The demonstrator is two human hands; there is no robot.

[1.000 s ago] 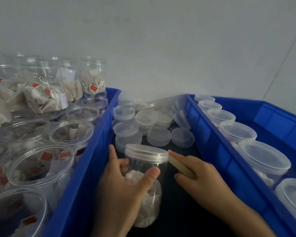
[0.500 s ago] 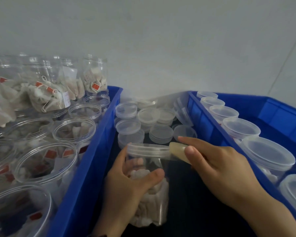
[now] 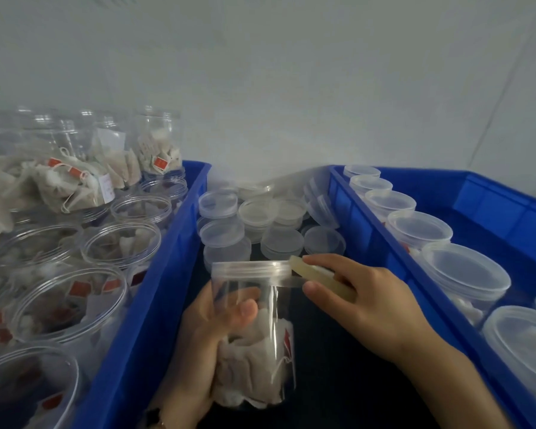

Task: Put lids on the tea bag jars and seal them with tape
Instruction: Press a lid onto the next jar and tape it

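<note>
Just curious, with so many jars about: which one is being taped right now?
The jar held in the left hand, between the two blue crates. Its lid is on, and the right hand holds a tape roll against its rim.

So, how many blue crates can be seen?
2: one blue crate on the left with open jars of tea bags, another blue crate on the right with lidded jars. Neither is fully in view.

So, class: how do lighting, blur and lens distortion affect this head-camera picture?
Head view: soft, even light; faint glare streaks on the held jar; wide-angle bending of the blue crate edges; both hands, left and right, look slightly soft.
</note>
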